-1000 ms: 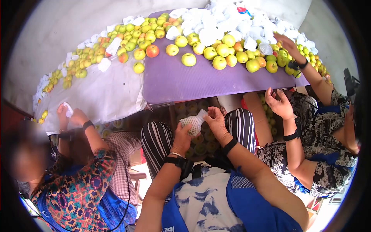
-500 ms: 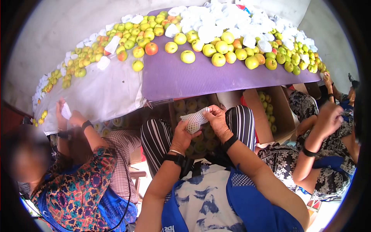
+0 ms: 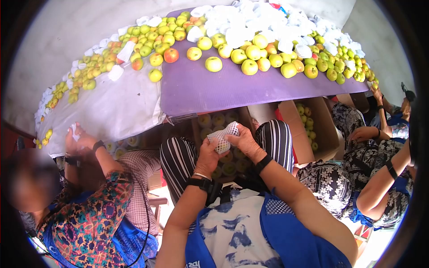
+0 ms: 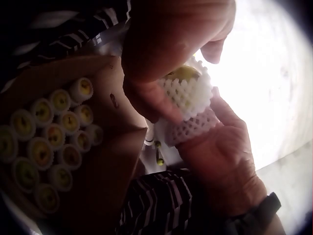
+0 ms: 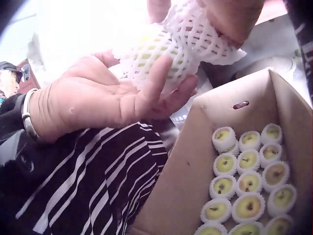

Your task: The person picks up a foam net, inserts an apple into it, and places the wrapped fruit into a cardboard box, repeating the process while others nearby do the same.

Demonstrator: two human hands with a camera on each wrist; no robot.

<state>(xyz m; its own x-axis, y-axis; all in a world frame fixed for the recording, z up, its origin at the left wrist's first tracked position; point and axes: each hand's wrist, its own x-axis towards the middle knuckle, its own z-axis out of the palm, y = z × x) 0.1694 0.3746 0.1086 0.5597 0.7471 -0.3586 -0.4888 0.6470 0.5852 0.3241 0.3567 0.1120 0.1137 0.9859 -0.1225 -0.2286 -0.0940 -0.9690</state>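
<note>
Above the lap, my left hand (image 3: 209, 157) holds an apple (image 4: 184, 73) wrapped in a white foam net (image 3: 221, 141). My right hand (image 3: 246, 142) grips the upper right end of the same net. From the left wrist view, yellow-green skin shows at one opening of the net (image 4: 188, 98), and my right hand (image 4: 217, 156) lies around the other end. In the right wrist view my left hand (image 5: 107, 95), with a bangle at its wrist, cups the netted apple (image 5: 156, 58), fingers curled round it.
A carton (image 5: 181, 171) of netted apples stands open below my hands. Loose apples (image 3: 213, 64) and white foam nets (image 3: 250, 22) lie on the purple-covered table (image 3: 201, 94). Another carton (image 3: 328, 129) stands right; people sit on both sides.
My right hand has moved closer to my left, and the net's free end sits shorter between them. At the right, the neighbour's raised arm has moved down and away from the table.
</note>
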